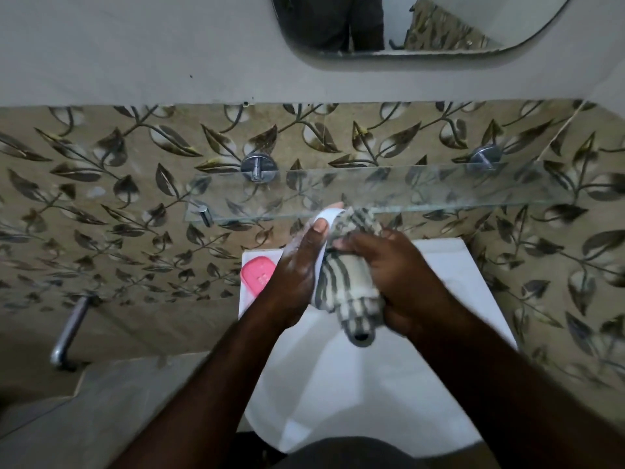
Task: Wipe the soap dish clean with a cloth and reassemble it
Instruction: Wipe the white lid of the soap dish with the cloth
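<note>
My left hand [297, 262] grips a white soap dish part [329, 214] above the white washbasin, thumb on its upper edge. Most of that part is hidden behind my hand and the cloth. My right hand [395, 265] holds a bunched cream cloth with grey stripes [348, 275] and presses it against the white part. The cloth's loose end hangs down over the basin. A pink piece, soap or a dish part [258, 273], lies on the basin's back left corner, left of my left hand.
The white washbasin [456, 265] fills the lower middle. A glass shelf [422, 187] on chrome mounts juts from the leaf-patterned tiled wall just above my hands. A chrome tap or pipe [69, 333] sticks out at the left. A mirror [406, 22] hangs above.
</note>
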Motion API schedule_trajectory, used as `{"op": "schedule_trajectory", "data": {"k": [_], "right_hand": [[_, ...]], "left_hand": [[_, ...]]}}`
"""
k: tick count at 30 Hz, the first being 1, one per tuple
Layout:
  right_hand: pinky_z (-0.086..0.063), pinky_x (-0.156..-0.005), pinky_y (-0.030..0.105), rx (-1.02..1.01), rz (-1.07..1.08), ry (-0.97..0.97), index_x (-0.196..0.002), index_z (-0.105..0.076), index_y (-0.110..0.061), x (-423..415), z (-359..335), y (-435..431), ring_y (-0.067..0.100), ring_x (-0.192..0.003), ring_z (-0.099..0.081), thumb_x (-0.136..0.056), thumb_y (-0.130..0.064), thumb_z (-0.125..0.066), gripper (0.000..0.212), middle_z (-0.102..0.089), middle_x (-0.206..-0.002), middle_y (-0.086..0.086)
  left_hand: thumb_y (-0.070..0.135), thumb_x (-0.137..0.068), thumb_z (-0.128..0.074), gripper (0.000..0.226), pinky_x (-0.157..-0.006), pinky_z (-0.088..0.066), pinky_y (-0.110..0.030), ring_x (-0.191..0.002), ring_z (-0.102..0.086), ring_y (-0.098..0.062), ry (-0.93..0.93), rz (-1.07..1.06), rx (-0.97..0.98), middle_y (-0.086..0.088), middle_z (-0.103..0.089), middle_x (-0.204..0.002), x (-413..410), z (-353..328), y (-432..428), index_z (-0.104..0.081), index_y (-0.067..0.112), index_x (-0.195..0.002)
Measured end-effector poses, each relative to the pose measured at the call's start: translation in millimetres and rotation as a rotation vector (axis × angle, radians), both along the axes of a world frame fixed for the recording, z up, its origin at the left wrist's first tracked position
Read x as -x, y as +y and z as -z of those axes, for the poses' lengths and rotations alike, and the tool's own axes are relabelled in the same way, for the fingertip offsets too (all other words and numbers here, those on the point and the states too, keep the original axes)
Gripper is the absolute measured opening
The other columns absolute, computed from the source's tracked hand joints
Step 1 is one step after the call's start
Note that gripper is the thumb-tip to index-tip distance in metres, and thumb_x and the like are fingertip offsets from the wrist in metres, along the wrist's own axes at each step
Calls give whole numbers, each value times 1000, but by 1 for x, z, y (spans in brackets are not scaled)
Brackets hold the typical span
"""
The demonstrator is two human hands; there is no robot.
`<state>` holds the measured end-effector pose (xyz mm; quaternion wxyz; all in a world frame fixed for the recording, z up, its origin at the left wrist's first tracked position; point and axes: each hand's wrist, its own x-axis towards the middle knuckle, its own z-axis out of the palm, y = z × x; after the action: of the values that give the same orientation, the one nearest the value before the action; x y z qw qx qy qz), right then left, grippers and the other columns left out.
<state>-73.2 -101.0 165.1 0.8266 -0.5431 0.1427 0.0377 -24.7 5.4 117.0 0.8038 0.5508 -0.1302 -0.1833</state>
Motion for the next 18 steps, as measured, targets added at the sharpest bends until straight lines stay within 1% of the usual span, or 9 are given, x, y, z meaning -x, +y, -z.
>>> {"op": "schedule_trajectory", "data": {"k": [2,4,6,9,11,12,14,16,18], "right_hand": [[-54,-83,57,-131,36,7,-107,-51,24,-7,-2,-2,50,-97,-63,-76,-6,-62,44,-56,-111,45],[-56,-79,51,-136,43,-34,-107,-55,19,-2,2,4,45,-94,-66,-83,0,-57,31,-61,-107,40],[-58,-73,44,1,-10,-84,-102,-64,6,15,11,10,36,-85,-70,-84,7,-54,20,-69,-97,28],[-55,-62,34,447,-126,-203,-81,-66,-8,37,34,12,17,-65,-65,-72,-4,-61,11,-70,-72,6],[-47,-54,30,808,-148,-287,-74,-57,-13,40,49,8,10,-55,-53,-69,-12,-60,6,-57,-60,-4],[-46,-55,29,990,-175,-356,-78,-56,-17,39,57,3,9,-57,-52,-72,-17,-60,7,-56,-63,-8],[-48,-61,28,1222,-197,-443,-88,-59,-24,34,64,-7,7,-66,-57,-81,-30,-57,10,-64,-74,-9],[-48,-55,28,1138,-99,-353,-77,-61,-20,35,56,-4,8,-57,-56,-81,-27,-57,10,-63,-64,-4],[-43,-48,26,592,-37,-162,-61,-57,-14,37,44,5,13,-47,-51,-77,-13,-60,17,-54,-53,-1]], "left_hand": [[45,-93,-44,54,-106,-41,-51,-121,-57,-33,40,5,1,-20,-62,-128,2,5,0,-52,11,-133],[44,-94,-42,50,-105,-42,-48,-121,-57,-33,8,2,9,-20,-61,-129,1,6,2,-52,14,-134],[43,-95,-40,44,-99,-48,-46,-113,-62,-32,-11,-20,27,-20,-63,-125,-1,2,3,-56,23,-130],[46,-92,-47,42,-82,-54,-43,-93,-65,-30,-11,-115,42,-18,-67,-110,-4,-1,5,-61,26,-125],[51,-87,-54,41,-89,-52,-51,-102,-64,-34,-11,-142,-1,-15,-68,-114,-3,1,3,-66,29,-119],[53,-85,-59,36,-93,-50,-53,-105,-65,-33,5,-168,-22,-10,-71,-112,-2,1,1,-69,30,-112],[52,-79,-65,31,-90,-52,-48,-95,-69,-22,64,-223,-27,1,-75,-97,2,0,-5,-73,28,-97],[50,-73,-61,36,-81,-55,-41,-86,-69,-19,96,-253,-5,-2,-73,-94,4,1,-10,-71,25,-97],[52,-79,-64,42,-80,-56,-39,-91,-69,-24,60,-270,2,-7,-70,-105,4,-2,-13,-68,24,-110]]}}
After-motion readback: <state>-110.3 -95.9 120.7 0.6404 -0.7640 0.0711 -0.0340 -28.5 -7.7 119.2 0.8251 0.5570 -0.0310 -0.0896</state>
